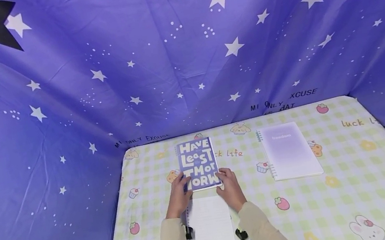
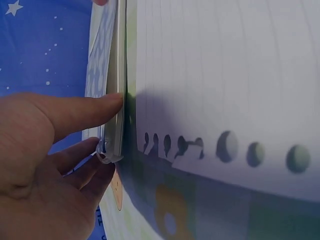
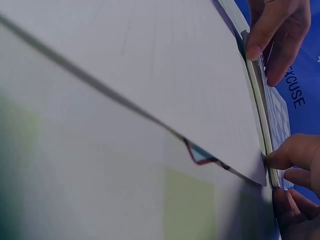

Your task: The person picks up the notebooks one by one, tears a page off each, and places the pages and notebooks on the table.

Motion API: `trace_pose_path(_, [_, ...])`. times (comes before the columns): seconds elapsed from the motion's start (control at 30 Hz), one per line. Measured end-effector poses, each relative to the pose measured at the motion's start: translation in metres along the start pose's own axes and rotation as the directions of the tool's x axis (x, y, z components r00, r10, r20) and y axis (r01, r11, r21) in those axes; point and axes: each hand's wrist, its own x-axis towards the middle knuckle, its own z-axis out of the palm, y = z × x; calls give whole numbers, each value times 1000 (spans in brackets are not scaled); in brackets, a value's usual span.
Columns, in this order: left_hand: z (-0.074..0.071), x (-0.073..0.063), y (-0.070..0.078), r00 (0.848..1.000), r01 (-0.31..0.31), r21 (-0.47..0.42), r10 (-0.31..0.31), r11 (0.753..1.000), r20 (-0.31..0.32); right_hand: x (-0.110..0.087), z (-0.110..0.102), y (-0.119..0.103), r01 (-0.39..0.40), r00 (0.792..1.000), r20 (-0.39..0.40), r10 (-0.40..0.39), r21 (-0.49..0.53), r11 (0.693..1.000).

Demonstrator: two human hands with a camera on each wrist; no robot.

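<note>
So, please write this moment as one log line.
left hand: grips blue spiral notebook; right hand: grips same notebook; white lined paper: lies flat nearby

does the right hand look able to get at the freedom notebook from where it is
Probably yes: only tablecloth lies between the right hand and the freedom notebook, off to its right. It would likely have to release the blue notebook first.

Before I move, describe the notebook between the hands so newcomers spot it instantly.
On the checked tablecloth, look beyond the lined paper. The blue notebook there is held by left hand and right hand. Large white lettering sets it apart from the pale "freedom" notebook.
</note>
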Motion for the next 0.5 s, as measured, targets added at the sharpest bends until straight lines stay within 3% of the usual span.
trace_pose_path(0.13, [0, 2, 1, 1000, 2, -4, -2, 1000, -19, 2, 1, 0, 14, 1000, -9, -14, -10, 1000])
trace_pose_path(0.33, [1, 4, 3, 997, 71, -1, -71, 997, -3, 5, -1, -2, 6, 1000, 15, -6, -31, 1000])
trace_pose_path(0.5, [2, 3, 3, 996, 84, 17, -84, 996, -19, 5, -2, -1, 16, 1000, 20, -15, -32, 999])
